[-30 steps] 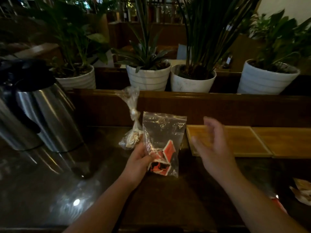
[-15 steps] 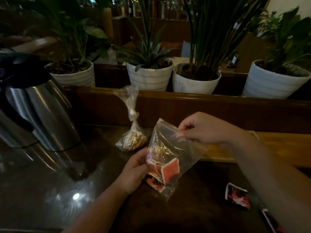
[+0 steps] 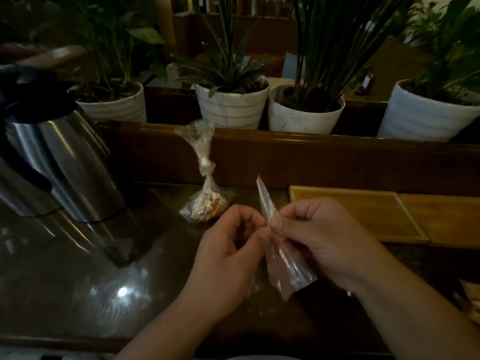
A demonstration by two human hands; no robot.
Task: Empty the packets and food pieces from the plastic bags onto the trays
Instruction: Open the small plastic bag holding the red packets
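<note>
1. While the dark counter (image 3: 78, 294) fills the lower view, a steel jug (image 3: 59, 162) stands at its left and four white plant pots (image 3: 231, 106) line the ledge behind
2. Two wooden trays (image 3: 363, 214) lie side by side at the right, touching, both bare
3. Left hand (image 3: 228, 258) and right hand (image 3: 330, 242) meet above the counter, thumbs and fingertips pinched together on the clear bag (image 3: 283, 263), which hangs between them, seen edge-on; its contents are too blurred to tell
4. A knotted bag (image 3: 205, 201) of pale food pieces sits on the counter behind the left hand, left of the trays
</note>
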